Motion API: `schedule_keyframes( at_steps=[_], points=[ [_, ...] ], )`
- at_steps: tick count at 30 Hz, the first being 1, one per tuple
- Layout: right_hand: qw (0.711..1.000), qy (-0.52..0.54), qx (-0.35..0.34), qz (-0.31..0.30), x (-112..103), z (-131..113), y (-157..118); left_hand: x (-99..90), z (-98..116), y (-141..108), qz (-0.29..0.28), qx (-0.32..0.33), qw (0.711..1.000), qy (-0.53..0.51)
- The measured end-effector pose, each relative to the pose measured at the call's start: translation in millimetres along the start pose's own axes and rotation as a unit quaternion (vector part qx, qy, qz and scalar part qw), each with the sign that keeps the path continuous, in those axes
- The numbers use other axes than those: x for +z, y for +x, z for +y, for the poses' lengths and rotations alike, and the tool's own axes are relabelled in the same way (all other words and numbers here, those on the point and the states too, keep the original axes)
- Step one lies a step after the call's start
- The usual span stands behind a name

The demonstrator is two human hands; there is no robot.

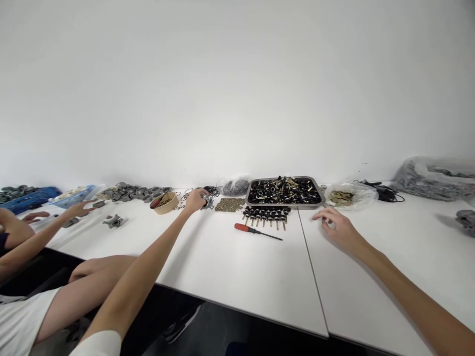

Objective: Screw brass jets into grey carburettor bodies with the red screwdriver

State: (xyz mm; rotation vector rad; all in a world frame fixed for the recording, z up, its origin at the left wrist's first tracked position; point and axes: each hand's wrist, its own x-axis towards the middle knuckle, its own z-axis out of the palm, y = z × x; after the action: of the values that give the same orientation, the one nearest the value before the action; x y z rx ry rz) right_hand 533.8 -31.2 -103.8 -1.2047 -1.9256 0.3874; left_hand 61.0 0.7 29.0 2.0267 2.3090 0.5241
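My left hand (196, 200) reaches to the back of the white table, its fingers curled around a small grey metal part (208, 202). Right of it lies a patch of small brass pieces (230, 204). My right hand (335, 225) hovers low over the table with fingers apart and nothing in them. Between the hands, a metal tray (284, 205) holds many black and brass parts. Rows of black-headed parts with metal stems (266, 214) lie in front of the tray. Nearer to me is a red-handled screwdriver (258, 231).
A round tan container (164, 203) stands left of my left hand. Plastic bags hold brass pieces (341, 197) and grey parts (432, 180) at the right. Another person's hands (78, 209) work among grey castings (129, 192) at the left.
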Motion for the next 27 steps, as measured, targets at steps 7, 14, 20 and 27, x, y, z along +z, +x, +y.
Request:
schedule_keyframes(
  at_steps=[7, 14, 20, 27],
  points=[
    [1.0, 0.005, 0.001, 0.001, 1, 4, -1, 13.3, 143, -50, -0.345, 0.285, 0.873, -0.197],
    [1.0, 0.004, 0.001, 0.017, -3, 9, 0, 77.2, 228, -116, -0.44, 0.391, 0.8, -0.116],
    [1.0, 0.001, -0.004, 0.01, -2, 4, 1, 83.2, 230, -114, -0.444, 0.418, 0.789, -0.076],
    [0.999, -0.003, 0.015, -0.038, -3, -3, -3, 34.4, 199, -81, -0.459, 0.416, 0.757, -0.209]
  ],
)
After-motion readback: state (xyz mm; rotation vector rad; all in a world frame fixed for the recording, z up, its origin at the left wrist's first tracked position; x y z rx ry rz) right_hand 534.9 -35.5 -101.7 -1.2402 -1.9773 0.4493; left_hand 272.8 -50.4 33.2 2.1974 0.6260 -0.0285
